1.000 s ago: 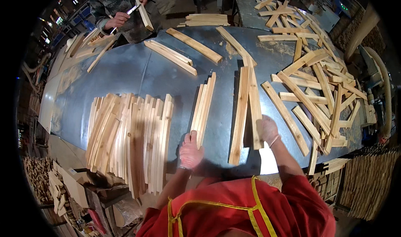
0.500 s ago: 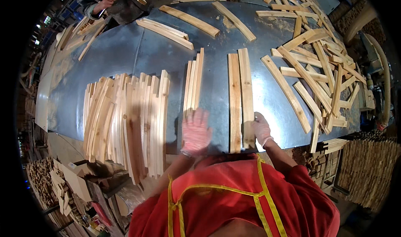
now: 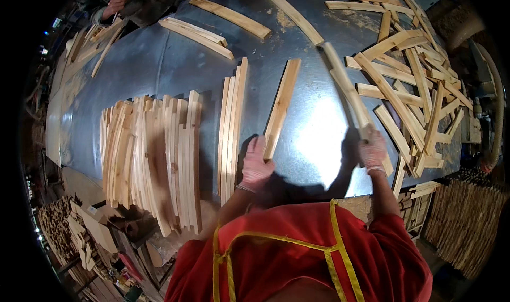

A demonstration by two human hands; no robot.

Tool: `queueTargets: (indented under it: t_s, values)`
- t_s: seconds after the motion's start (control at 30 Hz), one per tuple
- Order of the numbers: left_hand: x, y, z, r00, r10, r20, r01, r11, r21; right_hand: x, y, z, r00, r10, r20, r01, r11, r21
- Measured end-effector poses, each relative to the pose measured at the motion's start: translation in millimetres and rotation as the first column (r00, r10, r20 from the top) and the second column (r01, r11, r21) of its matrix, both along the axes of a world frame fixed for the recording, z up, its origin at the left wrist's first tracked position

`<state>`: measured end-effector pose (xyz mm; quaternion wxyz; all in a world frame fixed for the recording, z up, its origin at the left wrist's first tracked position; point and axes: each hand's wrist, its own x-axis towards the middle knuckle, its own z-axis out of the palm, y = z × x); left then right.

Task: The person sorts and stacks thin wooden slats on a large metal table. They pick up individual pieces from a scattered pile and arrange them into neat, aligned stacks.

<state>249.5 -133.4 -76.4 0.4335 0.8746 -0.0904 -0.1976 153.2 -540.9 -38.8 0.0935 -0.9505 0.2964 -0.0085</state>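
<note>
Both my hands wear thin pale gloves. My left hand is closed around the near end of a wooden strip, which slants away on the metal table. To its left, several narrow strips stand side by side in a small group. My right hand grips the near end of another wooden strip, slightly blurred. That strip lies along or over one more strip at the right, whose near end shows beside my hand; whether they touch I cannot tell.
A large row of strips fills the table's left front. A jumbled pile of strips covers the right side. Loose strips lie at the far side, where another person's hand holds a thin light object. Stacked wood stands below right.
The two middle strips have come apart. My right hand has carried one to the right and tilted it. My left hand has left the small group and taken the other strip, now slanted.
</note>
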Motion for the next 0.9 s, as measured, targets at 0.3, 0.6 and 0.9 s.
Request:
queueTargets:
  t_s: [0.3, 0.6, 0.9]
  values:
    - [19, 0, 58, 0.697, -0.075, -0.713, -0.467, 0.708, -0.53, -8, -48, -13, 0.996, -0.019, -0.087, 0.046, 0.947, 0.317]
    - [-10, 52, 67, 0.994, 0.105, -0.014, -0.105, 0.994, 0.021, -31, 102, 6, 0.99, -0.023, -0.139, 0.024, 1.0, 0.001]
    - [-31, 108, 65, 0.985, 0.17, 0.038, -0.169, 0.985, -0.014, -36, 137, 11, 0.972, 0.012, -0.235, 0.059, 0.954, 0.294]
